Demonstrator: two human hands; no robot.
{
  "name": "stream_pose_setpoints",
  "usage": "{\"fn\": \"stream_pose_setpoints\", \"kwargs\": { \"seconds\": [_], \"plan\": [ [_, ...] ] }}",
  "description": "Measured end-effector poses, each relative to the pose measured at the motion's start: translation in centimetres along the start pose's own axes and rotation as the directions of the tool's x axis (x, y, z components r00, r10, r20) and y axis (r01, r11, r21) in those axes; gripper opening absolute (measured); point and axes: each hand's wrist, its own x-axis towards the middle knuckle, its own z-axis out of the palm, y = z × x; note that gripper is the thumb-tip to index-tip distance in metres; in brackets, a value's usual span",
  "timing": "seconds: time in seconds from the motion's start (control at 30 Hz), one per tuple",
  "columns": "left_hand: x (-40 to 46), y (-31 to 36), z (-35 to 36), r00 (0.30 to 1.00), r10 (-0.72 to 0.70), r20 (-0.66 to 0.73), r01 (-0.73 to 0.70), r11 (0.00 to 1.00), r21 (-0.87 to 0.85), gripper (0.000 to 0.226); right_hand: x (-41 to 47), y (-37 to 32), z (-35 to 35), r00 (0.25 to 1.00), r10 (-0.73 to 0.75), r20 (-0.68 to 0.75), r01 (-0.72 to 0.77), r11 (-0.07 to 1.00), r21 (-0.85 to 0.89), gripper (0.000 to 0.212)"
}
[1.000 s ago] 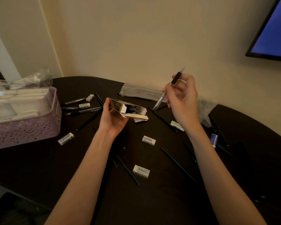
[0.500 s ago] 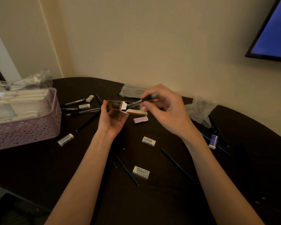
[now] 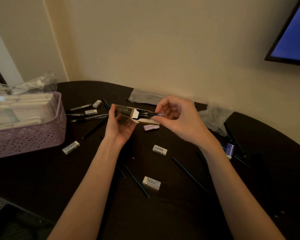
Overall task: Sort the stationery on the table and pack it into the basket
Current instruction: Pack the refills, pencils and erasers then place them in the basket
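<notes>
pen [image 3: 150,114] sits half inside the open end of the small box [image 3: 125,112] gripped in the left hand [image 3: 119,126], its tail pinched by the right hand [image 3: 177,118], and could snag on the end flap or crowded contents, buckling the cardboard.

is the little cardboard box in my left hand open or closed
Open. The box has its end flap folded out, and a pen pinched by the right hand goes in there.
</notes>
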Motion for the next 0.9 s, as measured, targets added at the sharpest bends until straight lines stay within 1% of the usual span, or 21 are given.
{"fn": "stream_pose_setpoints", "kwargs": {
  "seconds": [0.17, 0.23, 0.3, 0.43, 0.53, 0.6, 0.63, 0.77, 0.9],
  "plan": [
    [-0.03, 0.0, -0.08, 1.0, -0.002, 0.002, 0.002, 1.0, 0.024, 0.047, -0.05, 0.04, 0.39, 0.998, 0.013, 0.065, -0.008, 0.997, -0.083, 0.018],
    [0.06, 0.16, -0.17, 1.0, -0.001, 0.002, 0.001, 1.0, 0.023, 0.047, -0.03, 0.06, 0.22, 0.994, 0.008, 0.11, 0.006, 0.992, -0.127, 0.02],
    [0.19, 0.26, -0.24, 1.0, 0.0, 0.004, 0.0, 1.0, 0.029, 0.049, -0.07, 0.17, 0.15, 0.992, -0.007, 0.125, 0.024, 0.99, -0.136, 0.02],
    [0.1, 0.24, -0.13, 1.0, 0.006, 0.005, -0.006, 1.0, 0.011, 0.05, -0.33, 0.38, 0.43, 0.996, -0.084, 0.029, 0.087, 0.988, -0.126, 0.016],
    [-0.11, 0.09, 0.03, 1.0, 0.016, 0.005, -0.016, 1.0, 0.001, 0.052, -0.44, 0.43, 0.43, 0.974, -0.217, -0.058, 0.201, 0.959, -0.201, 0.013],
    [-0.1, 0.14, 0.04, 1.0, 0.025, 0.001, -0.025, 1.0, -0.006, 0.053, -0.45, 0.24, 0.26, 0.954, -0.291, -0.077, 0.263, 0.929, -0.26, 0.012],
    [-0.04, 0.21, 0.02, 1.0, 0.031, 0.001, -0.031, 0.999, -0.009, 0.054, -0.47, 0.12, 0.17, 0.952, -0.296, -0.074, 0.267, 0.926, -0.267, 0.011],
    [0.23, 0.22, -0.17, 0.998, 0.058, 0.027, -0.059, 0.997, 0.042, 0.056, -0.39, -0.05, 0.14, 0.98, -0.2, -0.01, 0.192, 0.955, -0.226, 0.013],
    [0.33, -0.08, -0.26, 0.995, 0.051, 0.09, -0.061, 0.992, 0.114, 0.057, -0.12, 0.35, 0.71, 0.988, -0.139, 0.067, 0.152, 0.947, -0.285, 0.016]
  ]
}}
